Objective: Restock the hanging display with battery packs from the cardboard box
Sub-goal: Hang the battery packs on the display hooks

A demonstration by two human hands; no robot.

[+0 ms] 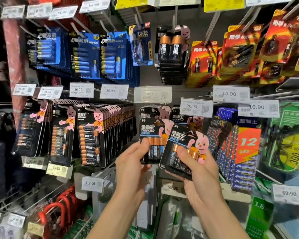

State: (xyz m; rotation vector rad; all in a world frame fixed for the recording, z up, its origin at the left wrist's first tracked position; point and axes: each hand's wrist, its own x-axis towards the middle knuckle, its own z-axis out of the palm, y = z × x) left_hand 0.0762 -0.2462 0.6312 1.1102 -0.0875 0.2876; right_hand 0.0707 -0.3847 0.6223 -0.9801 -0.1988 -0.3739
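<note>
The fingers (144,144) of the left hand (131,164) are closed on a battery pack (151,133), thumb on the front over the plastic bubble, the other fingers hidden behind the card. This pack stands upright, directly in front of the hung packs (154,111) below the 22.90 price tag (152,94). Whether its hanging hole is on the peg cannot be told.

The right hand (204,169) grips a second pack (181,140), thumb across the batteries. It is tilted, lies just beside the first and overlaps its right edge.

Handling, as judged: each pack is a stiff glossy card with a rigid bubble, light overall, with its weight low where the batteries sit. The surface is likely to be slippery. The best hold is low on the bubble and card edges, which leaves the top hole free for the peg. The card would crease if forced.

Count: two hands and two packs with faces showing in them. The thick lower edge in the right hand suggests more cards beneath, number not determinable. One face of hung stock shows behind the first pack. The cardboard box is not in view.
</note>
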